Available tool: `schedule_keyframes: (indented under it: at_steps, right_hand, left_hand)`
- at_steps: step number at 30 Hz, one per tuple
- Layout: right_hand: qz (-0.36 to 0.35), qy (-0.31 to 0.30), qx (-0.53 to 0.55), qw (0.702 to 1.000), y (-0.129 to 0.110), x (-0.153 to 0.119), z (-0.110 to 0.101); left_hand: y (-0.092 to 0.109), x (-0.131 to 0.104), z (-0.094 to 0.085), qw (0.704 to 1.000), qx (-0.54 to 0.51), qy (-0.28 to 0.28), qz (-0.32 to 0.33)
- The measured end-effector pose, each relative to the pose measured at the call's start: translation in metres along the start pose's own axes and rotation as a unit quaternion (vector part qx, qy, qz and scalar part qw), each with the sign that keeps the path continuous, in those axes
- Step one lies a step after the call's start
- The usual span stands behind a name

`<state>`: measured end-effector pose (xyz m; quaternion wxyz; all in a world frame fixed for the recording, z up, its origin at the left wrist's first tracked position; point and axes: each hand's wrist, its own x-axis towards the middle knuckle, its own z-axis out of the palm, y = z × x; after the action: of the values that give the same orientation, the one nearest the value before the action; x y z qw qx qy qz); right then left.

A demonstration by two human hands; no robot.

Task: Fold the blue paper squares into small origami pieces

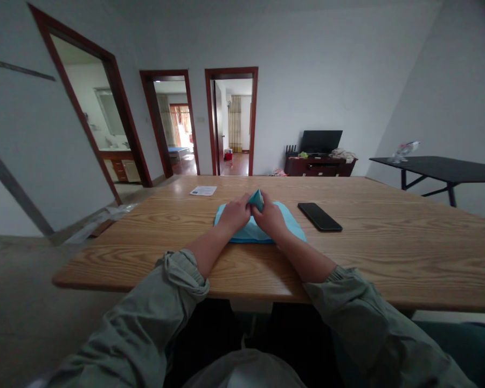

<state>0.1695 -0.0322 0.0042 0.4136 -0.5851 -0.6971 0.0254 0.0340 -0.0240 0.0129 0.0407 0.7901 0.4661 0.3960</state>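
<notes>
Over a light blue folded cloth or bag (290, 221), my two hands meet. A small pointed teal folded piece (257, 200) stands up between their fingers; I cannot tell whether it is paper or fabric. My left hand (235, 214) is closed on its left side. The fingers of my right hand (271, 216) pinch it from the right, with the thumb at its lower edge. My hands cover the middle of the light blue cloth, which lies flat on the table beneath them.
A black phone (320, 217) lies on the wooden table (388, 237) to the right. A white printed card (203, 191) is at the far left. Farther back stand a television (321, 141) on a dark cabinet (321, 167) and a black folding table (440, 166).
</notes>
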Motion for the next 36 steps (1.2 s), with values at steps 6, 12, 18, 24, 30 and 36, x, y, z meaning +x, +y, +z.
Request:
schedule_keyframes:
  at_steps: [6,12,18,24,30,36]
  right_hand:
    - [0.043,0.012,-0.011,0.999,0.010,0.007,0.002]
    - [0.036,0.016,-0.052,0.998,0.007,0.007,-0.002]
    - [-0.003,0.006,-0.061,0.998,0.005,0.006,-0.006]
    - [-0.018,0.005,-0.053,0.998,0.009,0.007,-0.006]
    - [-0.024,-0.006,-0.084,0.996,-0.004,0.003,-0.003]
    - [-0.029,0.002,-0.091,0.995,0.001,0.004,-0.002]
  left_hand:
    - [0.006,0.000,0.014,0.999,0.010,-0.014,0.042]
    - [0.008,0.003,0.012,0.997,0.080,0.014,-0.005]
    - [-0.008,0.007,0.001,0.995,0.088,0.023,-0.034]
    - [-0.014,0.009,-0.001,0.995,0.079,-0.008,-0.063]
    - [-0.002,0.011,0.002,0.981,0.164,-0.001,-0.101]
    - [-0.013,0.013,0.000,0.985,0.153,0.000,-0.085]
